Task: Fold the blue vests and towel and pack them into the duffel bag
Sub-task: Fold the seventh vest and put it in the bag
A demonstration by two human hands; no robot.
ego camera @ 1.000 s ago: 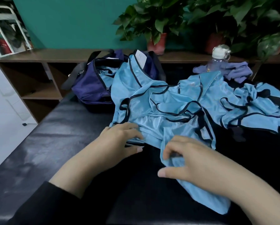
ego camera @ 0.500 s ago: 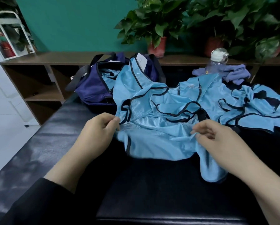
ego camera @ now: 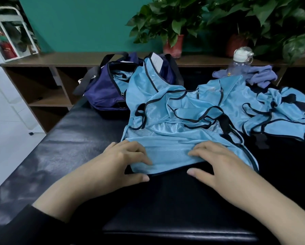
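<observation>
A light blue vest with black trim [ego camera: 165, 138] lies spread on the black padded bench [ego camera: 73, 142], its upper part draped against the open navy duffel bag [ego camera: 102, 92]. My left hand [ego camera: 119, 161] holds the near left corner of its hem, fingers on top and thumb at the edge. My right hand [ego camera: 219, 165] holds the hem further right the same way. Blue fabric [ego camera: 119, 80] shows inside the bag. More blue vests [ego camera: 280, 112] lie crumpled at the right. A purple towel [ego camera: 261, 76] is bunched behind them.
A clear water bottle with a white cap [ego camera: 240, 61] stands beside the towel. A brown shelf unit [ego camera: 42, 82] runs along the teal wall with potted plants [ego camera: 171, 29] on top. White floor lies off the bench's left edge.
Both hands lifted and spread the vest's lower part, then drew its hem toward me and laid it flat. The hands now sit closer together on the near hem.
</observation>
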